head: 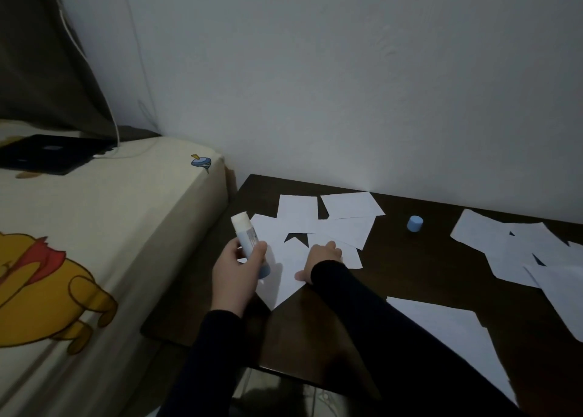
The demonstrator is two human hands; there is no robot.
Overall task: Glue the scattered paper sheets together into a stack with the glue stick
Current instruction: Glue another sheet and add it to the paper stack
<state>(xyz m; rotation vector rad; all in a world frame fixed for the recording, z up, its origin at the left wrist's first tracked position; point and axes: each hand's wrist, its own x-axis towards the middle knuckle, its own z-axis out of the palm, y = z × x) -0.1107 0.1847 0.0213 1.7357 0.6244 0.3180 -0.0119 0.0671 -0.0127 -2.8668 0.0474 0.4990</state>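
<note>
My left hand [235, 274] holds an uncapped blue glue stick [247, 241], its white tip pointing up and away, above the left edge of a cluster of white paper sheets [331, 224]. My right hand [321, 260] rests palm down, fingers spread, on the nearest sheet [285, 285] of that cluster. The glue stick's blue cap [414, 224] stands on the dark wooden table [410, 268], apart from both hands. More white sheets [520, 246] lie scattered at the right, and one larger sheet [451, 337] lies near my right sleeve.
A bed with a cartoon-print sheet [94, 259] runs along the table's left edge. A dark laptop [53, 154] with a white cable lies on the bed. A pale wall [347, 85] stands right behind the table.
</note>
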